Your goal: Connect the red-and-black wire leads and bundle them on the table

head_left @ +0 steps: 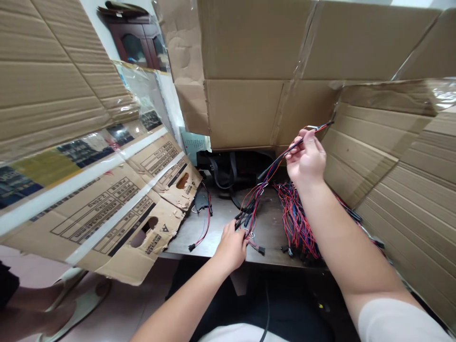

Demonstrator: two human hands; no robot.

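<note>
A bundle of red, blue and black wire harnesses point(261, 190) stretches between my two hands above the table. My right hand point(307, 156) is raised, its fingers pinched round the upper end, and dark tips stick out past it. Low over the table's front edge, my left hand point(233, 244) is closed round the lower end of the same bundle. A black connector point(261, 250) hangs out just right of it. To the right, partly behind my right forearm, lies a big pile of similar wires point(299, 223). One separate wire harness point(206, 228) lies at the left.
Cardboard panels wall the table in: a printed one point(142, 190) at left, a tall one point(249, 109) behind, another point(402, 156) at right. A black bag with straps point(231, 171) sits at the table's back. A person's sandalled foot point(78, 304) shows at lower left.
</note>
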